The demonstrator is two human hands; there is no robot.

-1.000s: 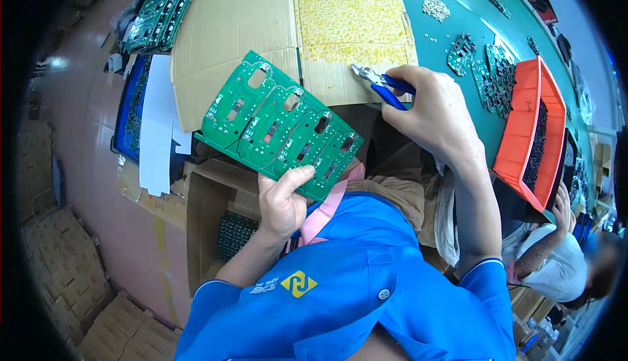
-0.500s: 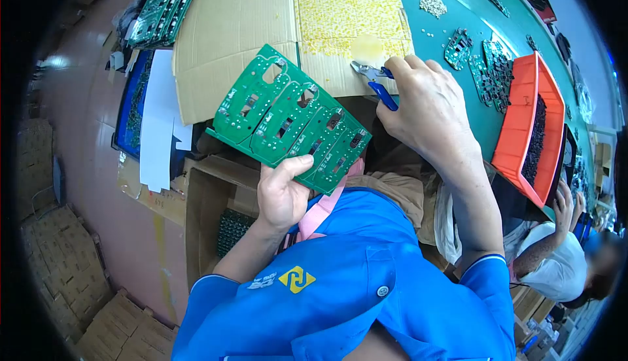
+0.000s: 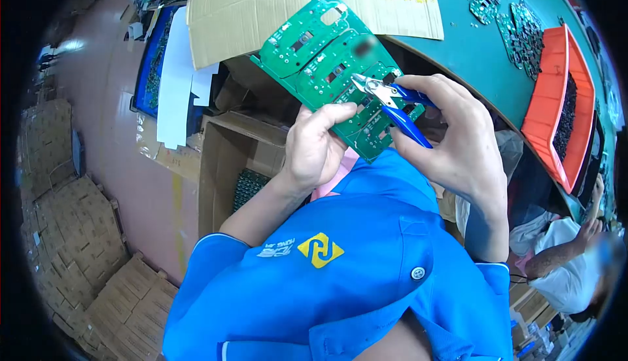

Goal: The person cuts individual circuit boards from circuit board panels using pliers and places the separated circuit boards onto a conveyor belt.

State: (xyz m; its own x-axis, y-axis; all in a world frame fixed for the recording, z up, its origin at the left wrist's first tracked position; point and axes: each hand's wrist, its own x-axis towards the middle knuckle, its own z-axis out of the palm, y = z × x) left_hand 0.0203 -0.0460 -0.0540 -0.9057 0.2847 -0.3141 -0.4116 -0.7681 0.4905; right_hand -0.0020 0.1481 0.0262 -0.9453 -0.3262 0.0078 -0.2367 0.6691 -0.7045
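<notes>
A green circuit board panel (image 3: 320, 60) with several cut-out openings is tilted in front of my chest. My left hand (image 3: 317, 142) grips its lower edge, thumb on the face and fingers behind. Over the board's right part, my right hand (image 3: 458, 135) holds blue-handled cutting pliers (image 3: 402, 116). Their metal jaws lie in front of the board near its middle, close to my left thumb. Whether the jaws touch the board I cannot tell.
A cardboard sheet (image 3: 248, 8) lies at the green table's (image 3: 451, 47) near edge. On the right stand a red bin (image 3: 549, 99) of dark parts and piled small boards (image 3: 521, 37). Below left is an open carton (image 3: 216, 171) with boards inside. Another person (image 3: 562, 263) sits at far right.
The pliers in my right hand have come from beside the cardboard to over the board. My left hand has raised the board up and to the right in view, which has itself shifted.
</notes>
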